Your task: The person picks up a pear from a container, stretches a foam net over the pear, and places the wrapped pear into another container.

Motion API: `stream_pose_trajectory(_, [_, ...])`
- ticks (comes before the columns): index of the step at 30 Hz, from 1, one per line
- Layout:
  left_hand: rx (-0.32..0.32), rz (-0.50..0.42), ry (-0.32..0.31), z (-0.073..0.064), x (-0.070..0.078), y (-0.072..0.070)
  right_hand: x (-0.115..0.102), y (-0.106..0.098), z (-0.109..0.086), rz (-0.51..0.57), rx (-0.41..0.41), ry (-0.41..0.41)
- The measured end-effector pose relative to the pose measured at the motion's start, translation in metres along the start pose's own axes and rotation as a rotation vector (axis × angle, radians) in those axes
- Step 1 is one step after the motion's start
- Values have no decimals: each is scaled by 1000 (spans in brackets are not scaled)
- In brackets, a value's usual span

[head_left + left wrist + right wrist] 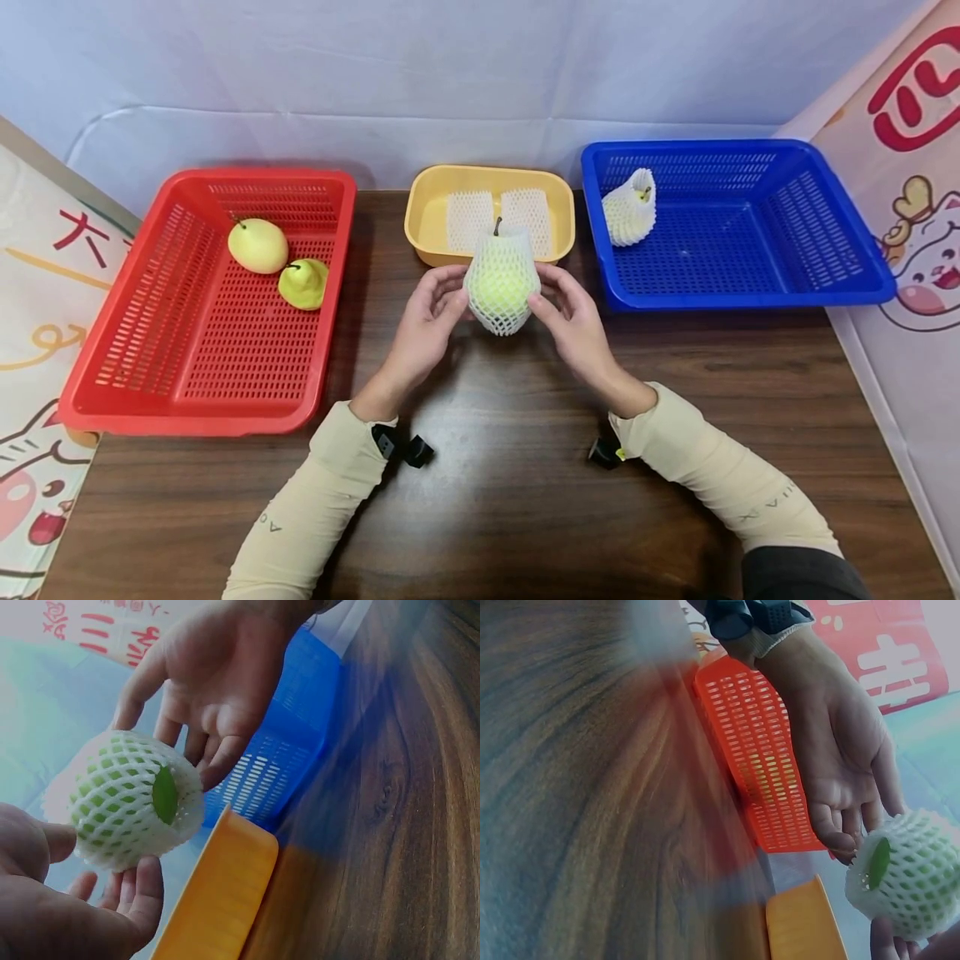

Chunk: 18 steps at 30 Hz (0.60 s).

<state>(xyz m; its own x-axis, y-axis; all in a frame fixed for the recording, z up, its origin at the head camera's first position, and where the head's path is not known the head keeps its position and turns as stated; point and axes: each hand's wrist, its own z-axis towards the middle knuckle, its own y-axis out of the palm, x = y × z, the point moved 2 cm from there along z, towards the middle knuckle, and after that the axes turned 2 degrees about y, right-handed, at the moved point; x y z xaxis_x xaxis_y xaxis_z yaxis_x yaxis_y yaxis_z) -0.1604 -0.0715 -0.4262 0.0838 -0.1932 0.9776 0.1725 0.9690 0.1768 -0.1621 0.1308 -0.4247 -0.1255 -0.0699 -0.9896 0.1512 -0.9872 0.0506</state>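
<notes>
A green pear in a white foam net (502,287) is held up between both hands, over the table just in front of the yellow bin, its stem pointing up out of the net. From the left, my left hand (426,325) grips it with thumb and fingers. My right hand (576,327) holds its opposite side the same way. In the left wrist view the net (124,802) leaves a round patch of green skin bare at the pear's bottom. The right wrist view shows this netted pear (915,874) too, with fingertips on either side.
Two bare pears, one pale (258,246) and one greener (303,284), lie in a red basket (255,422) at left. Foam nets (470,218) lie in the yellow bin (427,242). At right, a blue basket (757,300) holds another netted pear (630,212).
</notes>
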Motion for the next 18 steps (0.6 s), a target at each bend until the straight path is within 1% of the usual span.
stream_pose_trajectory(2, [-1, -4, -13, 0, 0, 0, 0, 1, -1, 46, 10, -4])
stream_pose_trajectory(5, [-22, -9, -59, -1, 0, 2, -1, 3, -3, 129, 27, 8])
stream_pose_trajectory(7, [-46, -6, -95, -1, -1, 3, -1, 5, -4, 175, 33, 35])
stream_pose_trajectory(9, [-64, -5, -120, -1, -1, 4, 0, 6, -4, 187, 28, 58])
stream_pose_trajectory(11, [-62, -1, -126, -2, -2, 5, 1, 6, -3, 179, 11, 73])
stream_pose_trajectory(12, [-56, 4, -120, -2, -2, 5, 2, 6, -3, 158, 0, 77])
stream_pose_trajectory(15, [-33, 19, -85, -1, -2, 5, 3, 5, -4, 56, -72, 58])
stream_pose_trajectory(18, [-33, 29, -43, -2, -2, 5, 4, 4, -4, -20, -143, 43])
